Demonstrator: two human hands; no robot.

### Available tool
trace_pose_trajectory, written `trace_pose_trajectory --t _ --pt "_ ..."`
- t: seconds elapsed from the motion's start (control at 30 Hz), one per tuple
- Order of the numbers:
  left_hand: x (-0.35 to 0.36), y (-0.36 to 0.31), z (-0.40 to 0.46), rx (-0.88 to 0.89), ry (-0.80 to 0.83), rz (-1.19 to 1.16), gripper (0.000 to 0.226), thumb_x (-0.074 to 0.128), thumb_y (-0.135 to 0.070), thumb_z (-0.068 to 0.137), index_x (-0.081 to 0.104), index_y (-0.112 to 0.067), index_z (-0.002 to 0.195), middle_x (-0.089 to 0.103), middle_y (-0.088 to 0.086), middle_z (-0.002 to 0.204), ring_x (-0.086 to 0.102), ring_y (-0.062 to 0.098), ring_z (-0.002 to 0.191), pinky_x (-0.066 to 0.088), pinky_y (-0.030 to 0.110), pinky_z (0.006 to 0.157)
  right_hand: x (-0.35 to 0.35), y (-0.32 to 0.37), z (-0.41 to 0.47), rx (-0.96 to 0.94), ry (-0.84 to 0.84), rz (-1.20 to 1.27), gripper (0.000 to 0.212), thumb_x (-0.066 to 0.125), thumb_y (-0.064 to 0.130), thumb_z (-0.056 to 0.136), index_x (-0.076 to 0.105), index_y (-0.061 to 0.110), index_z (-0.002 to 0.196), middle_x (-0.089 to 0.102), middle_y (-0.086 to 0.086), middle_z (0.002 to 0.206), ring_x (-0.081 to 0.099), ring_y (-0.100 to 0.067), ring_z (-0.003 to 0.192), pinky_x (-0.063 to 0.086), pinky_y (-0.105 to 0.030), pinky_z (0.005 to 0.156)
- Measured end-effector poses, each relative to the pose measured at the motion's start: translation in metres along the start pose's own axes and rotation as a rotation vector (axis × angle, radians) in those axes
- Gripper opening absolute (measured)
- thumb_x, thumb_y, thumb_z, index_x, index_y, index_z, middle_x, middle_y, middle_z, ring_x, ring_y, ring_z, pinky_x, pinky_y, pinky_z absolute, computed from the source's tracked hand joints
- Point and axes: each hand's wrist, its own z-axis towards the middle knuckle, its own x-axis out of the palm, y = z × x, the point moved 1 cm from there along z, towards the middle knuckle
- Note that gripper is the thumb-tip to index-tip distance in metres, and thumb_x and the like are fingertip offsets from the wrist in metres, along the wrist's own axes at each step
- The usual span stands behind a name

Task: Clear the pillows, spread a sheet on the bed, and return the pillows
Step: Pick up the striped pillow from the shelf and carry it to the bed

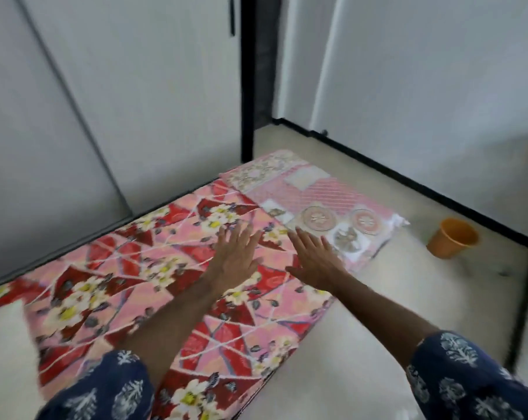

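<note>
A low bed lies on the floor along the wall, covered by a red and pink floral sheet (129, 268). At its far end a paler pink patterned cloth (320, 192) shows, flat on the bed. My left hand (237, 253) is spread flat, palm down, on the floral sheet near that far end. My right hand (314, 259) lies flat beside it, fingers apart, close to where the two cloths meet. Neither hand holds anything. A white pillow (6, 353) shows at the lower left, partly cut off by the frame.
An orange bucket (450, 237) stands on the pale floor to the right of the bed. White cupboard doors (75, 116) run along the bed's left side. A black frame edges the wall (438, 86) behind.
</note>
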Motion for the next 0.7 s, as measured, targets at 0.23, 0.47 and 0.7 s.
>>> trace_pose_trajectory --t 0.23,0.47,0.7 --pt "-0.060 -0.175 0.145 0.267 -0.052 0.027 0.075 0.017 -0.061 0.100 0.007 -0.018 0.161 0.003 0.009 0.169 0.002 0.034 0.156 0.004 0.065 0.120 -0.025 -0.187 -0.086 0.301 -0.087 0.016 0.091 0.045 0.063 0.097 0.002 0.018 0.162 0.002 -0.010 0.170 0.009 -0.032 0.156 0.011 -0.059 0.123" --pt "-0.082 -0.321 0.295 0.502 -0.081 -0.012 0.085 0.005 -0.063 0.092 0.026 -0.014 0.158 0.022 0.014 0.165 0.019 0.038 0.153 0.017 0.071 0.116 -0.042 -0.365 -0.133 0.595 -0.147 -0.047 0.090 0.049 0.063 0.095 0.008 0.018 0.162 0.007 -0.010 0.170 0.010 -0.031 0.156 0.011 -0.061 0.123" --pt "-0.130 -0.430 0.463 0.677 -0.186 -0.049 0.090 -0.004 -0.066 0.087 0.014 -0.017 0.160 0.009 0.010 0.169 0.006 0.035 0.155 0.007 0.066 0.118 -0.080 -0.529 -0.130 0.807 -0.152 -0.094 0.092 0.049 0.065 0.094 0.006 0.019 0.162 0.006 -0.008 0.170 0.013 -0.031 0.156 0.013 -0.061 0.123"
